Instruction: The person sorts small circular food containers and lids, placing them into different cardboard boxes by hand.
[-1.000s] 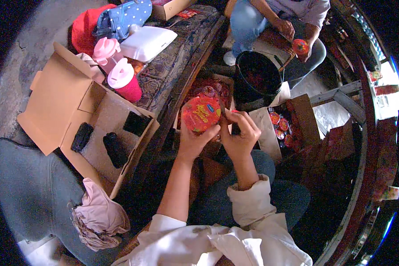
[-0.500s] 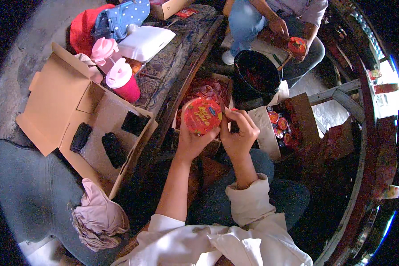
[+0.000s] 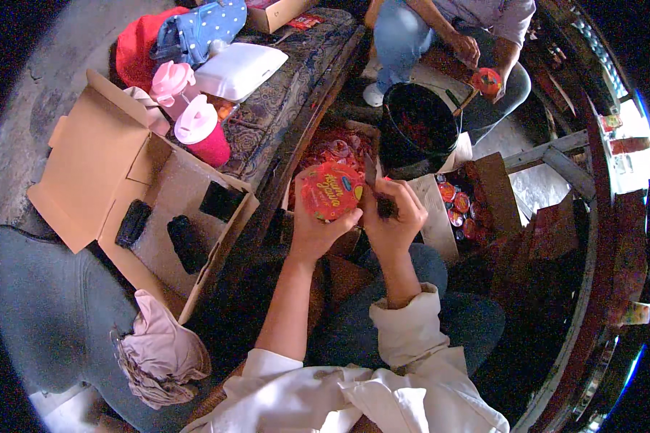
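Observation:
My left hand (image 3: 312, 234) is wrapped round a plastic cup (image 3: 331, 192) whose red printed lid faces up toward me. Close beside the cup's right edge, the fingers of my right hand (image 3: 396, 215) are closed on a knife (image 3: 370, 173); its narrow dark blade points away from me. The blade is at the lid's rim, but whether it touches cannot be made out. Just beyond the cup stands a box (image 3: 370, 133) heaped with red plastic scraps (image 3: 339, 148).
Farther off, a co-worker's hand (image 3: 497, 90) holds another red cup (image 3: 486, 81) by a black bucket (image 3: 420, 130). An open carton (image 3: 440, 216) of red-lidded cups stands right. At left lie an open cardboard box (image 3: 94, 166) with dark blocks (image 3: 188, 242), a pink tumbler (image 3: 202, 133) and crumpled cloth (image 3: 162, 353).
The cup's lid has turned clockwise a little in my left hand, and my right hand has shifted slightly rightward. The co-worker's cup now shows its round face.

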Demonstrator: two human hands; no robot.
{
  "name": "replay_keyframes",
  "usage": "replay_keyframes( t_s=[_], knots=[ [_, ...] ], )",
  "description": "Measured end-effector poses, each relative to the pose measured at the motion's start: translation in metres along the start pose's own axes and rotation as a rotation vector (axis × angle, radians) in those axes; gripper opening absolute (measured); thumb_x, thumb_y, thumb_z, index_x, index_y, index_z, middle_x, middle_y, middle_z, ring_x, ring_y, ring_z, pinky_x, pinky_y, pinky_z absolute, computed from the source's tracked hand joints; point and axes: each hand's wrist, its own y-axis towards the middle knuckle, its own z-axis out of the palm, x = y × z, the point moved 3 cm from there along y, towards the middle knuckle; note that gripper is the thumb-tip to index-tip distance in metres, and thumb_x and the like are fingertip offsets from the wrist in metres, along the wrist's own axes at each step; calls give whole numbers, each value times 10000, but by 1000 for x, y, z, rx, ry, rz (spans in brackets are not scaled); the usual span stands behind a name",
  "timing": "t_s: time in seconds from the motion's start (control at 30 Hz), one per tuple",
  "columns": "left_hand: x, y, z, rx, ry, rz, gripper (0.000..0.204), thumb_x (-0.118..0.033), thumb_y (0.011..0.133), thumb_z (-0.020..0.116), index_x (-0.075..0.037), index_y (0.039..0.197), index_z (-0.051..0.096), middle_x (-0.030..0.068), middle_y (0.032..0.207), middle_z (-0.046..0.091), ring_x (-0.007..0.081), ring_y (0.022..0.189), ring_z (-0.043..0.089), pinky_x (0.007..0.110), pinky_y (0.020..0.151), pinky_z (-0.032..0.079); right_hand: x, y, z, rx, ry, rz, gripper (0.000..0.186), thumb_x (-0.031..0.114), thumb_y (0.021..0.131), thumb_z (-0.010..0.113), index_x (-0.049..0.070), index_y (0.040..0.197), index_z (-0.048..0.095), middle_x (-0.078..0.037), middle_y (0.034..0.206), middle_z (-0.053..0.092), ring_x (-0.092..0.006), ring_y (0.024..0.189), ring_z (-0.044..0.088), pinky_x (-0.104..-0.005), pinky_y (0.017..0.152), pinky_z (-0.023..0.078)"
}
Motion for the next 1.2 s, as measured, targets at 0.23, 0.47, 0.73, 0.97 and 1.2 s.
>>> replay_keyframes(
  t_s=[0.23, 0.47, 0.73, 0.97, 1.2],
  knots=[
    [-2, 1, -2, -23, -53, 11, 674, -22, 616, 688, -63, 1161, 293, 75, 1069, 466, 163, 998, 492, 314, 872, 416, 5, 0, 0, 39, 32, -74, 222, -62, 586, 632, 49, 777, 629, -88, 730, 617, -215, 660, 613, -270, 593, 483],
    [-3, 2, -2, 19, 73, 85, 702, -14, 601, 682, -61, 1172, 278, 79, 1064, 472, 164, 1003, 489, 315, 871, 415, 2, -2, 1, 68, 1, -40, 263, -68, 576, 626, 59, 805, 640, -80, 738, 614, -217, 663, 608, -275, 596, 482],
    [-2, 2, 2, 73, 204, 126, 712, -9, 590, 685, -51, 1173, 279, 84, 1069, 484, 170, 998, 497, 320, 879, 409, 0, 2, -1, 80, 11, -15, 257, -62, 572, 629, 45, 805, 634, -99, 759, 616, -231, 687, 612, -279, 612, 486],
    [-1, 1, 1, 69, -4, 34, 653, 14, 601, 650, -53, 1151, 304, 87, 1062, 486, 162, 1012, 488, 317, 881, 408, -2, 0, -1, 66, 41, 73, 209, -48, 579, 637, 33, 770, 620, -101, 743, 618, -231, 682, 618, -283, 615, 486],
    [-2, 1, -5, 16, 78, 45, 648, 5, 599, 655, -49, 1145, 310, 76, 1060, 469, 162, 1000, 491, 315, 875, 412, 1, -1, -2, 98, 35, 0, 216, -53, 580, 635, 44, 772, 624, -92, 724, 612, -215, 664, 614, -265, 578, 477]
  ],
)
